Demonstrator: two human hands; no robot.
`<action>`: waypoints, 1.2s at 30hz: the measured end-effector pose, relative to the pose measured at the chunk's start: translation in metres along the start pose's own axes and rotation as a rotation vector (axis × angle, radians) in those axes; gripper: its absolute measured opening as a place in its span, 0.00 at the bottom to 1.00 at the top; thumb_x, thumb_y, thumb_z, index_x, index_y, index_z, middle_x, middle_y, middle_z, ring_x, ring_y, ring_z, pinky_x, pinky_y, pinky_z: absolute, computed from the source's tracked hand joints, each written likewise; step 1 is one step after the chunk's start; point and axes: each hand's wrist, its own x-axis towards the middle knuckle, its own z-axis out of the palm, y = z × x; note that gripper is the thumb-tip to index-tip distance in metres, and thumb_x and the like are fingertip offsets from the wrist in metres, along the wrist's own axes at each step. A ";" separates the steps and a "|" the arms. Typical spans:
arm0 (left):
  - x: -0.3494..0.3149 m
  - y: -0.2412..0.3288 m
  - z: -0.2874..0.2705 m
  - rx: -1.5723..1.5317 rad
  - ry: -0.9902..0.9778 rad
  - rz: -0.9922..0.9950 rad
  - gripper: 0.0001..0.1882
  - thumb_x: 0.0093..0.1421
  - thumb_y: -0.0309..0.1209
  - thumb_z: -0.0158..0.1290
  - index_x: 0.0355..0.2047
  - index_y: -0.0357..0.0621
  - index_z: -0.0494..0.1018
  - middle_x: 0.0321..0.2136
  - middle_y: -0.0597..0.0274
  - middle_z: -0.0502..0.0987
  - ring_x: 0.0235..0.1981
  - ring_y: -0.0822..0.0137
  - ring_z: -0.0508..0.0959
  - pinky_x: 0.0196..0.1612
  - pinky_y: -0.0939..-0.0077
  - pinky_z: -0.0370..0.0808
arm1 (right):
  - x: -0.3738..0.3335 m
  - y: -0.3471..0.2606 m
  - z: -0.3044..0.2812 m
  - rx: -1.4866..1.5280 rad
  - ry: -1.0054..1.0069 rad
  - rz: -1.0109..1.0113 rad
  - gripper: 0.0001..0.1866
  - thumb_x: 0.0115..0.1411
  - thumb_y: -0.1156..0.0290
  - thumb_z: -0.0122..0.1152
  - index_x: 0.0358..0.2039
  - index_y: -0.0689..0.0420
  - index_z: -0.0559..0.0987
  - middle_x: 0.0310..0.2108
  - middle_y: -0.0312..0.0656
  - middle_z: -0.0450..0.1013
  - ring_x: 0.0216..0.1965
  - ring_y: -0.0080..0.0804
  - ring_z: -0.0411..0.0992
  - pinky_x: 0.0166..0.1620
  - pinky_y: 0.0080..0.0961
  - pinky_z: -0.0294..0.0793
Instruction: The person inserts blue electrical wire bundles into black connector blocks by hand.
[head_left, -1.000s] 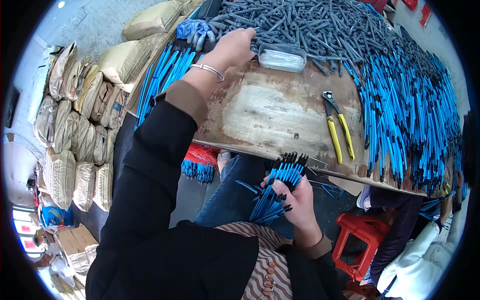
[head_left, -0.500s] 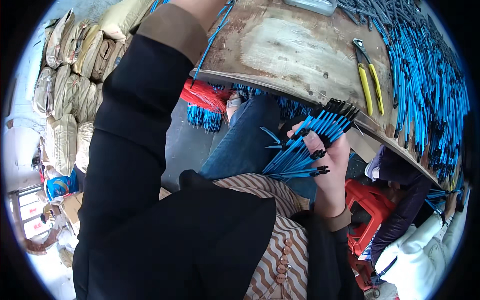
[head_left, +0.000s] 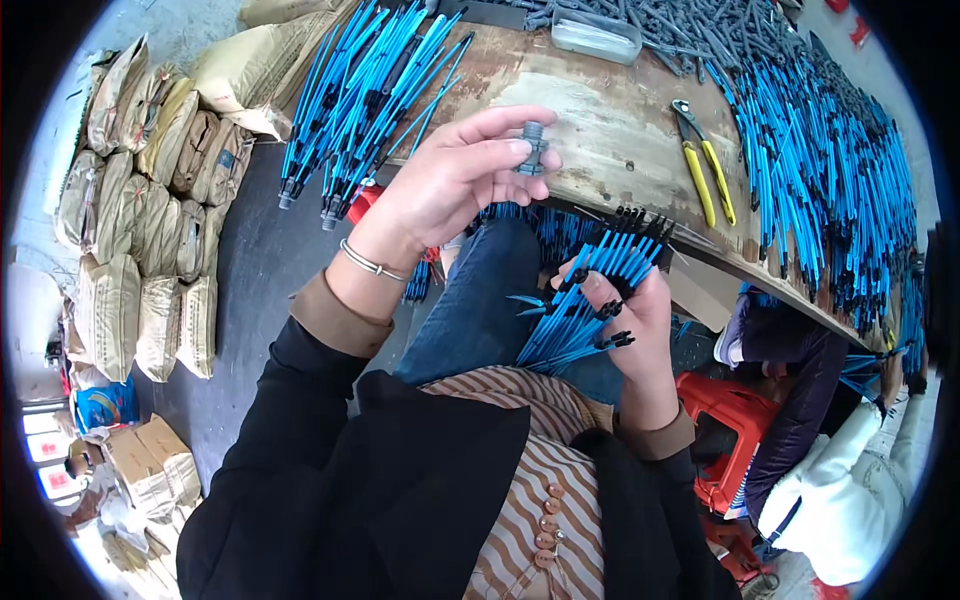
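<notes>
Between the thumb and fingers of my left hand (head_left: pixel 450 180) is a small grey threaded plastic fitting (head_left: pixel 532 148), held up over the near edge of the wooden table (head_left: pixel 590 125). My right hand (head_left: pixel 648 325) is wrapped round a bundle of thin blue tubes (head_left: pixel 572 322) with black connectors on their ends. The bundle fans out above my lap, just below the table edge, its black tips pointing up and to the right. The far ends of some tubes are hidden by the hand.
Yellow-handled pliers (head_left: pixel 706 165) lie on the table beside a large heap of blue tubes (head_left: pixel 825 180). Grey fittings (head_left: pixel 690 35) pile up behind, near a clear tray (head_left: pixel 597 37). More tubes (head_left: pixel 375 90) overhang the left edge. A co-worker's white sleeve (head_left: pixel 835 490) and a red stool (head_left: pixel 735 430) are right.
My left hand has come back from the far left of the table into view, bringing the grey fitting. My right hand keeps its bundle, nearly still. The view has shifted slightly.
</notes>
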 end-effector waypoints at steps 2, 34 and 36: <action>0.003 -0.002 -0.003 -0.074 0.007 -0.010 0.19 0.58 0.25 0.47 0.51 0.38 0.64 0.37 0.58 0.75 0.33 0.68 0.77 0.36 0.78 0.75 | 0.005 -0.004 -0.001 0.002 0.000 -0.033 0.11 0.56 0.71 0.56 0.37 0.64 0.71 0.32 0.43 0.73 0.33 0.30 0.73 0.38 0.26 0.74; 0.017 -0.014 0.011 -0.269 -0.127 -0.043 0.18 0.58 0.23 0.47 0.51 0.39 0.65 0.40 0.49 0.73 0.33 0.64 0.78 0.37 0.74 0.77 | 0.013 -0.005 -0.003 -0.249 -0.025 0.062 0.12 0.57 0.74 0.53 0.41 0.63 0.67 0.32 0.42 0.73 0.34 0.28 0.73 0.38 0.24 0.74; 0.016 -0.015 0.004 -0.192 -0.106 -0.077 0.18 0.58 0.23 0.47 0.50 0.39 0.65 0.40 0.49 0.73 0.33 0.64 0.78 0.37 0.74 0.77 | 0.012 -0.005 -0.002 -0.253 -0.025 0.058 0.12 0.57 0.73 0.53 0.41 0.63 0.67 0.32 0.42 0.73 0.34 0.28 0.73 0.38 0.24 0.74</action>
